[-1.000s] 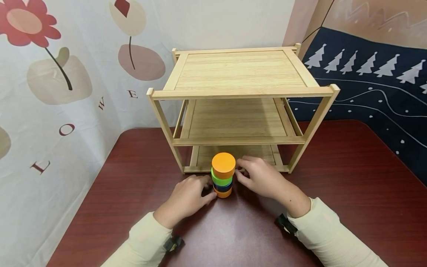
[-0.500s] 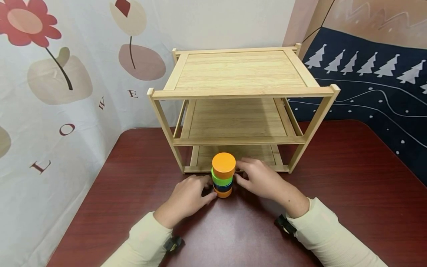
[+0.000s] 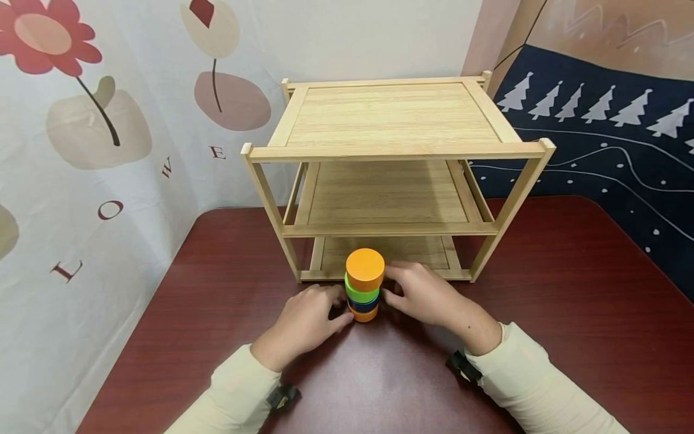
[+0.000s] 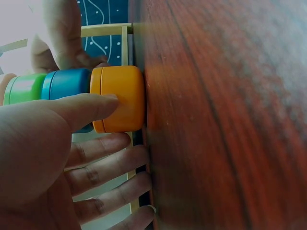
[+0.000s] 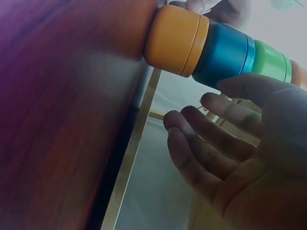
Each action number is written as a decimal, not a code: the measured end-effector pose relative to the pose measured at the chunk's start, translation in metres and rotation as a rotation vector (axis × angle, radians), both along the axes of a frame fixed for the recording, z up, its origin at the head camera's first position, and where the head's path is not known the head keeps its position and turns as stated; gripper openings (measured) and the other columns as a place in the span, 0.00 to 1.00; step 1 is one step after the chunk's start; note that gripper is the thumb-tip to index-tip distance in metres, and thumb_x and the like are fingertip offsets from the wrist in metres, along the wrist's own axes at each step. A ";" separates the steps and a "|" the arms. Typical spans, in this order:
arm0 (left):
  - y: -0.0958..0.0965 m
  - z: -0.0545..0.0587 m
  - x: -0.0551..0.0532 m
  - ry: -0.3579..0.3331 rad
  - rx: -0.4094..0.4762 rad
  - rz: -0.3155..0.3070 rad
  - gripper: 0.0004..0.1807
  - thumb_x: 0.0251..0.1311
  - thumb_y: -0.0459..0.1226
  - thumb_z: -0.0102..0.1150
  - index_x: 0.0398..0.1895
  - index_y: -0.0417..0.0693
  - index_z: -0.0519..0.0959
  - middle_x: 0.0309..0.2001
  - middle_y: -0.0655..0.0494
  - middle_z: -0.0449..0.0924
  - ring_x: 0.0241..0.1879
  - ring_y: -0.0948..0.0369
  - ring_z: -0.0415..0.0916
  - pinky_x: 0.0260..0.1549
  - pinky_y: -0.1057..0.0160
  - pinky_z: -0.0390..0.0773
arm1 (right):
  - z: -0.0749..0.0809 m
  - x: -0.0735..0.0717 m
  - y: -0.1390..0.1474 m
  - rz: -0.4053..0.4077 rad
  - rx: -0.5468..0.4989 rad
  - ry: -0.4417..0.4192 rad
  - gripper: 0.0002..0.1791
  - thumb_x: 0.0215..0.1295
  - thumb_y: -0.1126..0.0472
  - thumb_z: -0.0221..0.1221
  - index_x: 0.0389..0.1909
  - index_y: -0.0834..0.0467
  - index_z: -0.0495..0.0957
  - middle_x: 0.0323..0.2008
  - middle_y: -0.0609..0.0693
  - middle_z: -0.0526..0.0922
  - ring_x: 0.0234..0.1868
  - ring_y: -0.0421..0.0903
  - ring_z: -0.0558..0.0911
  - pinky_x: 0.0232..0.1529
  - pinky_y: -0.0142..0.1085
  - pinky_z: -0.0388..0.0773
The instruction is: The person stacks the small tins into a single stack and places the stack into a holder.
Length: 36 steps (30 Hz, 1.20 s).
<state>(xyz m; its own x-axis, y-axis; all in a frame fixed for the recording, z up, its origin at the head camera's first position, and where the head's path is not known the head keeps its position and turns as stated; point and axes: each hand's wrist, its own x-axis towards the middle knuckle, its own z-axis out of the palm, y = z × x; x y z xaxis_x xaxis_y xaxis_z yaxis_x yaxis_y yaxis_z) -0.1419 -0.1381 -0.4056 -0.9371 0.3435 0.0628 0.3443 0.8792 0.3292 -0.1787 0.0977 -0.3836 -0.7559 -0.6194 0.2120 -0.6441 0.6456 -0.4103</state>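
Note:
A stack of small round lidded jars stands upright on the table: an orange jar (image 4: pixel 125 115) at the bottom, a blue jar (image 5: pixel 225 52) on it, then a green jar (image 3: pixel 362 289) and another orange jar (image 3: pixel 365 268) on top. On its left side is my left hand (image 3: pixel 309 316). The thumb of that hand lies against the bottom orange jar, with the other fingers fairly straight beyond it. From the right, my right hand (image 3: pixel 423 292) has its thumb tip at the blue jar, and its remaining fingers are loosely bent beside the stack.
Right behind the stack stands a three-level wooden shelf (image 3: pixel 390 229). It rests on a dark red table (image 3: pixel 217 283). Patterned cloths with flowers (image 3: pixel 116 181) and white trees (image 3: pixel 596 108) hang behind and beside the table.
My right hand has lowered a little and come closer to the stack's right side. The left hand and the jars keep their places.

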 end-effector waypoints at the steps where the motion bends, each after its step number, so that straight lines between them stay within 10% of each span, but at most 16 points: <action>1: 0.000 0.000 0.000 0.000 0.000 0.000 0.15 0.56 0.49 0.71 0.41 0.53 0.82 0.37 0.59 0.85 0.40 0.59 0.81 0.36 0.52 0.81 | 0.000 0.000 0.000 0.003 -0.002 -0.008 0.11 0.62 0.63 0.63 0.45 0.55 0.81 0.36 0.47 0.82 0.30 0.42 0.78 0.33 0.33 0.75; 36: 0.000 -0.001 0.000 0.018 0.015 -0.010 0.13 0.56 0.48 0.71 0.38 0.53 0.82 0.35 0.60 0.84 0.38 0.60 0.80 0.35 0.52 0.81 | -0.008 -0.003 0.000 0.067 -0.049 -0.148 0.12 0.60 0.65 0.65 0.45 0.54 0.80 0.36 0.48 0.82 0.31 0.40 0.78 0.33 0.29 0.74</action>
<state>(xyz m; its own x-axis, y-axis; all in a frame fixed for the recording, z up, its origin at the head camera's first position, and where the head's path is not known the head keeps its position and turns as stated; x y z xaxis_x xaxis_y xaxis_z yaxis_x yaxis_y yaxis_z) -0.1421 -0.1380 -0.4061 -0.9322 0.3520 0.0844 0.3591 0.8706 0.3361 -0.1820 0.0977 -0.3916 -0.7382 -0.6614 0.1325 -0.6152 0.5796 -0.5344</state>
